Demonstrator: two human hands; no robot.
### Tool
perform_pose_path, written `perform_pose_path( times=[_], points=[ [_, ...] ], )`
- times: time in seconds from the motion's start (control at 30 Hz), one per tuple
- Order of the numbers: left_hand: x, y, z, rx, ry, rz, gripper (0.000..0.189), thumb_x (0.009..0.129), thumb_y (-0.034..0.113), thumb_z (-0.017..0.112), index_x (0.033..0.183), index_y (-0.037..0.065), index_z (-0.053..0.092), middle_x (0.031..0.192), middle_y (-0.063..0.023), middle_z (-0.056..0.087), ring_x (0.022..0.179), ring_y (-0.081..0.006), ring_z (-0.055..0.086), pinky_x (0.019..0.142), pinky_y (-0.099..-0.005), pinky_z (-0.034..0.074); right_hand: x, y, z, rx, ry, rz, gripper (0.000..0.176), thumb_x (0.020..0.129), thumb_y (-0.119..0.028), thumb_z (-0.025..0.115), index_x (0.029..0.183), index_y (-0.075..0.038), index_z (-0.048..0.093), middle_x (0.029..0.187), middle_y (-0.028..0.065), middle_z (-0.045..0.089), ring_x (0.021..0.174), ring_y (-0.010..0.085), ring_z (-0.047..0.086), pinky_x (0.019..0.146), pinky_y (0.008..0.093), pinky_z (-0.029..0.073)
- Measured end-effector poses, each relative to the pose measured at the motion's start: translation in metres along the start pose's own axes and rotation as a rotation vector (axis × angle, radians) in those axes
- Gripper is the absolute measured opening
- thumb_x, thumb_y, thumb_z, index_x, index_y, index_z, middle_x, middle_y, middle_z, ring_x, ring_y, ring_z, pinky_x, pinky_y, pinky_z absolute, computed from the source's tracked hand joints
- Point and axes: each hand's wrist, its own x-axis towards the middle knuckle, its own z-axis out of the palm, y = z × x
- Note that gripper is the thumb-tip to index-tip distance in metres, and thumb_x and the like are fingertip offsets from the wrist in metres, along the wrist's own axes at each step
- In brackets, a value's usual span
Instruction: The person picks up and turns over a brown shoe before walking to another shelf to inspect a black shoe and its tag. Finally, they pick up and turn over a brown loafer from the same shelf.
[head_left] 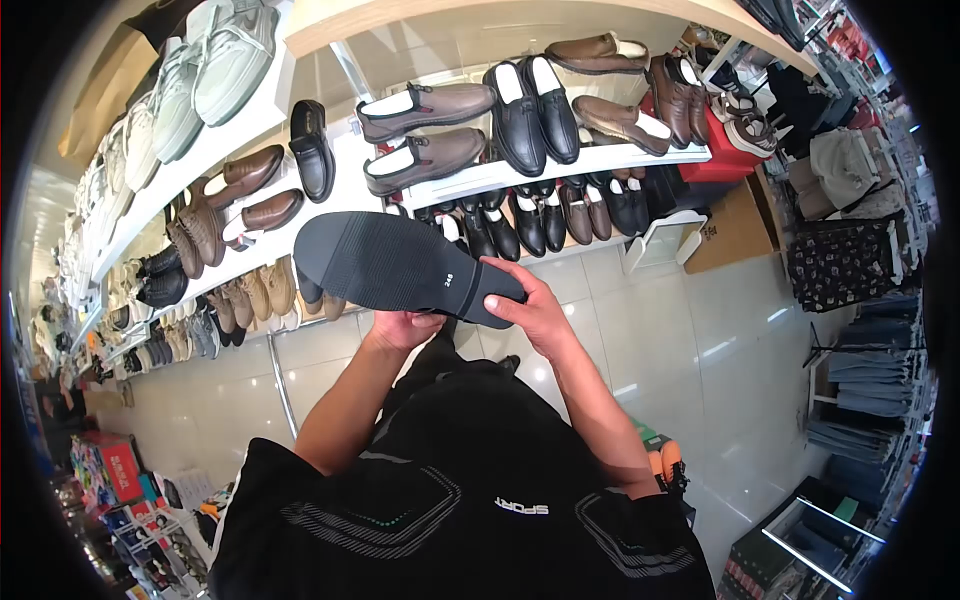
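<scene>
A black shoe (385, 262) is held up in front of me with its ridged sole facing the camera and its toe pointing left. Small white digits mark the sole near the heel. My right hand (530, 308) grips the heel end, thumb across the sole and fingers along the far edge. Beneath the middle of the shoe, my left hand (405, 328) supports it from below, its fingers curled and partly hidden behind the sole. The shoe's upper faces away and is out of sight. Just beyond it, a single black loafer (312, 150) stands on the white shelf.
A white shelf (560, 166) carries brown and black leather shoes, with more pairs on a lower tier. Pale sneakers (233, 65) stand at upper left. A cardboard box (735, 230) and a red box (728, 150) are at the right, near folded jeans (868, 365). Tiled floor (650, 330) lies below.
</scene>
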Motion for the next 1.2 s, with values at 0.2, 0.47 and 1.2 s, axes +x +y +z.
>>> perform_pose_path(
  times=[0.2, 0.47, 1.2],
  points=[
    [-0.015, -0.026, -0.001, -0.052, -0.114, -0.073, 0.062, 0.100, 0.059, 0.042, 0.131, 0.009, 0.058, 0.115, -0.0097, 0.070, 0.065, -0.0088, 0.066, 0.036, -0.0207, 0.044, -0.032, 0.012, 0.003, 0.130, 0.049, 0.029, 0.064, 0.088, -0.021, 0.078, 0.143, 0.000, 0.052, 0.128, 0.0072, 0.063, 0.117, 0.0162, 0.059, 0.104, 0.0318, 0.044],
    [-0.011, -0.032, -0.013, 0.069, -0.106, -0.081, 0.060, 0.101, 0.060, 0.041, 0.131, 0.012, 0.059, 0.121, -0.0091, 0.068, 0.083, -0.0161, 0.071, 0.042, -0.0237, 0.049, -0.051, 0.000, 0.008, -0.155, 0.134, -0.113, 0.060, 0.090, -0.027, 0.077, 0.140, -0.001, 0.056, 0.125, 0.0109, 0.057, 0.116, 0.0195, 0.057, 0.101, 0.0326, 0.046],
    [-0.039, 0.043, 0.013, 0.174, -0.138, 0.360, 0.057, 0.105, 0.047, 0.034, 0.133, 0.003, 0.058, 0.127, -0.0139, 0.066, 0.115, -0.0293, 0.064, 0.101, -0.0460, 0.051, -0.024, 0.017, 0.109, -0.174, 0.215, -0.075, 0.053, 0.095, -0.021, 0.071, 0.142, -0.001, 0.053, 0.126, 0.0096, 0.056, 0.119, 0.0181, 0.055, 0.103, 0.0319, 0.043]
  ],
)
